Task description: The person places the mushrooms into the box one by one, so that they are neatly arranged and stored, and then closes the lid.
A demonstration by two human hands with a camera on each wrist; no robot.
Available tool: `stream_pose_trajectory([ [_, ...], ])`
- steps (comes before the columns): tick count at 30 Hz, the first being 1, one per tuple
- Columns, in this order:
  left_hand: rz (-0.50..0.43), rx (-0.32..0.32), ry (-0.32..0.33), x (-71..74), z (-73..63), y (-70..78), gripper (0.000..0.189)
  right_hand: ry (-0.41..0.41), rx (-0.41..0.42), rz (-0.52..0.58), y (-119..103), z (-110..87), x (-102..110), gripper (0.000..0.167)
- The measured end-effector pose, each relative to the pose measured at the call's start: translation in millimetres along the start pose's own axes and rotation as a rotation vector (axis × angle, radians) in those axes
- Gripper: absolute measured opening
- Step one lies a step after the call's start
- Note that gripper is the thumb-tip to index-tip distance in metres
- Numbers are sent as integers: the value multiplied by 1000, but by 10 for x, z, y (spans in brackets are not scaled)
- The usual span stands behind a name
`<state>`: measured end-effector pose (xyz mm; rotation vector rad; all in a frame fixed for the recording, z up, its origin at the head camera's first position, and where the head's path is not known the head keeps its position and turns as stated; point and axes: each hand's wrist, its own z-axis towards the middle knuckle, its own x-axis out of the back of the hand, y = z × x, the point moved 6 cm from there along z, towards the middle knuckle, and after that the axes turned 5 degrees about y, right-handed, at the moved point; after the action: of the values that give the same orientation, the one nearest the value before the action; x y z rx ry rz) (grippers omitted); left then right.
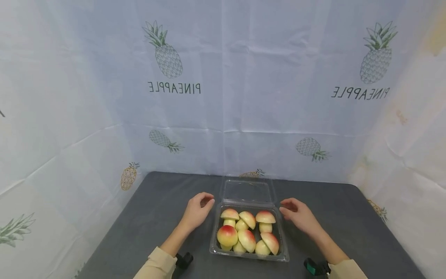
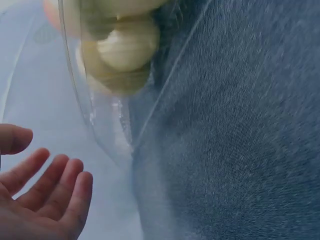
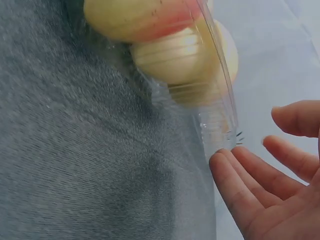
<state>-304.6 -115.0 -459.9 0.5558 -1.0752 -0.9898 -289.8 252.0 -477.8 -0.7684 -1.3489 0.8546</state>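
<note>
A clear plastic clamshell box (image 1: 251,257) lies on the dark table with its lid (image 1: 248,191) folded back, away from me. Inside sit several mushroom-shaped pieces (image 1: 227,235), with pale yellow stems and red-blushed caps. My left hand (image 1: 198,211) hovers just off the box's back left corner, its fingers relaxed and holding nothing. On the other side, close to the back right corner, is my right hand (image 1: 299,214), fingers loosely bent, nothing in them. In the right wrist view the fingertips (image 3: 220,162) overlap the box's edge.
The dark table (image 1: 156,201) reaches back to a white cloth (image 1: 244,97) printed with pineapples, which also hangs along both sides. Black wrist devices show below each forearm, a left one (image 1: 184,260) and a right one (image 1: 313,266).
</note>
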Motion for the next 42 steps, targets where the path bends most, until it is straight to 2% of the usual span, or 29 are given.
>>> stream_pose_trajectory([
  [5,46,38,-26,-35,94,-78,21,-2,-12,-39,-13,132,-27,43],
  [10,101,82,-89,-122,159,-131,31,-10,-41,-13,19,279,-62,44],
  [12,96,111,-107,-152,188,-160,33,-11,-45,-12,43,336,-76,46],
  [16,45,201,-118,-207,257,-233,35,-21,-42,-20,97,418,-103,51],
  [23,-160,386,-155,-380,345,-371,43,-3,-75,62,205,497,-175,51],
  [35,-286,470,-140,-522,371,-492,38,15,-141,168,284,478,-239,49],
  [42,-341,488,-119,-534,389,-471,37,43,-159,209,291,480,-231,47],
])
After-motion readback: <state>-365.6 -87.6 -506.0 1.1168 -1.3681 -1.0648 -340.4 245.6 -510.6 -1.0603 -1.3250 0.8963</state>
